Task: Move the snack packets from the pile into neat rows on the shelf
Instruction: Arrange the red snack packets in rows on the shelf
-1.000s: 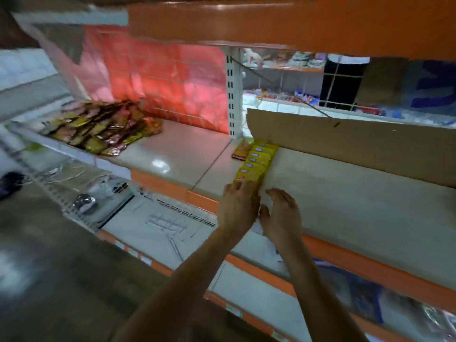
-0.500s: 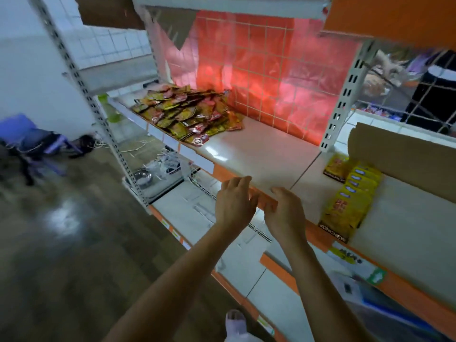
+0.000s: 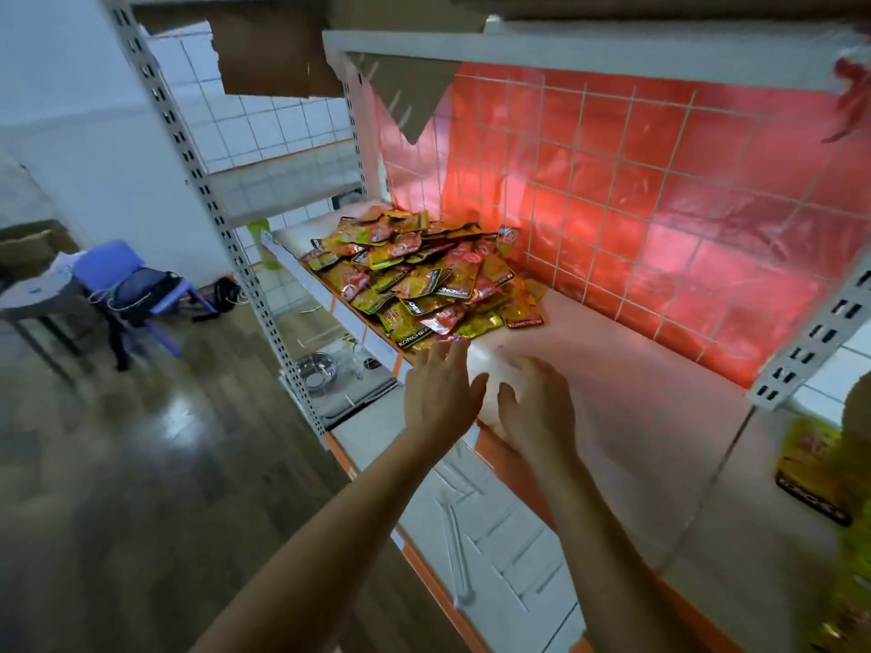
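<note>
From the head camera, a white perforated metal upright (image 3: 226, 228) stands left of the shelf (image 3: 650, 398), and behind it sit a blue plastic chair (image 3: 113, 266) with a dark bag (image 3: 141, 289) on the glossy wooden floor (image 3: 118, 464). A steel bowl (image 3: 316, 369) lies on a lower level. Torn brown cardboard (image 3: 264, 54) hangs above. Nothing stands between the hands and the packets.

The shelf board is pale and smooth with an orange front edge. Its back is wire grid covered with crinkled red foil (image 3: 660, 219). The pile of snack packets (image 3: 424, 285) lies at the far left end of this board, a loose heap of shiny yellow, red and black pouches (flat, rectangular, overlapping at all angles). A few yellow packets (image 3: 810, 468) lie flat at the right edge of the view, on the neighbouring section, well apart from the pile.

Both bare forearms reach forward and up from below. The left hand (image 3: 438, 393) is palm down with fingers stretched out, its tips at the near edge of the pile, holding nothing. The right hand (image 3: 537, 402) hovers just beside it over the bare board, fingers loosely bent and blurred, also with nothing in it
</note>
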